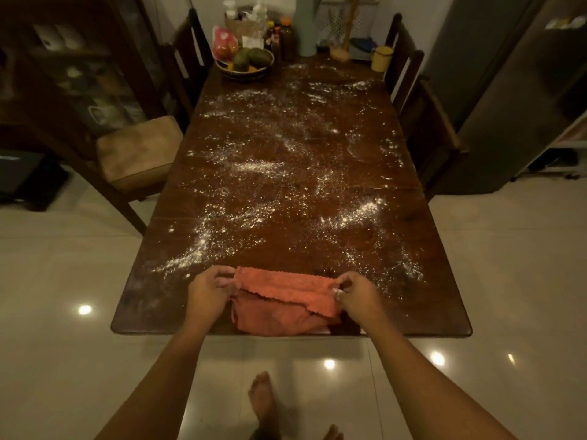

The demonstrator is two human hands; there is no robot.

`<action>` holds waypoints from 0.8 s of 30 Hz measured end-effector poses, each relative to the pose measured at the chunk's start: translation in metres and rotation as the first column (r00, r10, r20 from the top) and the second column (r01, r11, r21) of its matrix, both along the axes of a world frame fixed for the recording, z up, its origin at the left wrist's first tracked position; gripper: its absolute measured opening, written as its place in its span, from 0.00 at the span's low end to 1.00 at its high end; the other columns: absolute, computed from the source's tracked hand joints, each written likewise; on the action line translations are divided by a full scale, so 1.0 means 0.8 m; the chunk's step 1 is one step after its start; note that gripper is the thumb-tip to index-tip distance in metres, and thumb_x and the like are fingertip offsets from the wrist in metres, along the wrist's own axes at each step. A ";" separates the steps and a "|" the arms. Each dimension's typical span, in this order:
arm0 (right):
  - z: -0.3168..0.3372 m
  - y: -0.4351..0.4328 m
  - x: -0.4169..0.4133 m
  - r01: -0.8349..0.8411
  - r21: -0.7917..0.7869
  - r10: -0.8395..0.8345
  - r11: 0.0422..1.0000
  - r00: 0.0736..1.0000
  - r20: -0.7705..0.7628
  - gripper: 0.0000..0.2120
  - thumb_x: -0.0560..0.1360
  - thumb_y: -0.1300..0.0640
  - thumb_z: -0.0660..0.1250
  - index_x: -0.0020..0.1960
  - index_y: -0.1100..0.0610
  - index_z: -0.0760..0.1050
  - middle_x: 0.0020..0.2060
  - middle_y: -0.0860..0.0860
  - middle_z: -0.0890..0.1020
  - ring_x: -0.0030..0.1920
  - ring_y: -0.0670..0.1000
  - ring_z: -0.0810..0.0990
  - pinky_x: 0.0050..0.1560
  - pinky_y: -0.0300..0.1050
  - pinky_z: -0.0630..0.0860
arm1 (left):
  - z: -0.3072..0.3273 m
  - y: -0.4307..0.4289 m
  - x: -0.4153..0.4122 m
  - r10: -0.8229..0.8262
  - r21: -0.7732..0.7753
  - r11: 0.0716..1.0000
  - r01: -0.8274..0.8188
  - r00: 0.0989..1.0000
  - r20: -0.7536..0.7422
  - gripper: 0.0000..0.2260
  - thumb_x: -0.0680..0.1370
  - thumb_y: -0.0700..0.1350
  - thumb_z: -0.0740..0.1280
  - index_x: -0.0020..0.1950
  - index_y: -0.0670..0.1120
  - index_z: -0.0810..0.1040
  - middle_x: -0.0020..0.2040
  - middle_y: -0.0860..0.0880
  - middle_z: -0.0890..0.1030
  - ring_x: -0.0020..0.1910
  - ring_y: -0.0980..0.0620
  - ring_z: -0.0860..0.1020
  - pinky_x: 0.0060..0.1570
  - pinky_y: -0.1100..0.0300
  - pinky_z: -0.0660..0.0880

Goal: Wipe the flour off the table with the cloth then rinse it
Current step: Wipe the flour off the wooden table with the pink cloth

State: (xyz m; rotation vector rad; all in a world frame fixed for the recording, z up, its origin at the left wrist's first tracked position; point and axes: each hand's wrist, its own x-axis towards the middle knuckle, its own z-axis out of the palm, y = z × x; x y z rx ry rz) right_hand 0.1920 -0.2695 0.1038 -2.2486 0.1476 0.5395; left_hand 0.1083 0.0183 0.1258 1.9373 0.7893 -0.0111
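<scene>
Both bare arms extend forward. Left hand (208,289) and right hand (355,292) sit level, apart, each pinching a corner of the cloth (286,289) between thumb and curled fingers.
</scene>
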 end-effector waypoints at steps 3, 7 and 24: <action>-0.004 0.014 0.017 0.061 -0.040 -0.061 0.997 0.998 0.001 0.11 0.75 0.65 0.71 0.45 0.49 0.76 0.43 0.49 0.83 0.43 0.50 0.82 0.49 0.54 0.82 | -0.013 0.011 0.026 -0.046 0.038 0.998 0.047 0.999 -0.005 0.09 0.74 0.42 0.74 0.52 0.50 0.80 0.41 0.54 0.84 0.41 0.55 0.83 0.42 0.55 0.81; 0.004 0.034 0.035 0.032 -0.168 -0.039 0.985 0.998 -0.040 0.10 0.75 0.62 0.69 0.49 0.47 0.75 0.46 0.48 0.83 0.42 0.48 0.81 0.48 0.51 0.82 | -0.028 0.026 0.050 -0.050 0.006 0.999 0.050 0.998 -0.044 0.21 0.75 0.41 0.73 0.67 0.49 0.74 0.55 0.50 0.83 0.48 0.53 0.82 0.47 0.52 0.82; -0.002 0.268 0.059 -0.888 -0.410 0.941 0.207 0.296 -0.166 0.30 0.76 0.48 0.70 0.75 0.42 0.63 0.69 0.53 0.70 0.67 0.57 0.69 0.67 0.61 0.59 | -0.043 -0.005 -0.035 -0.139 0.111 0.968 0.226 0.848 -0.511 0.30 0.69 0.70 0.64 0.66 0.61 0.60 0.45 0.63 0.82 0.58 0.60 0.77 0.65 0.47 0.59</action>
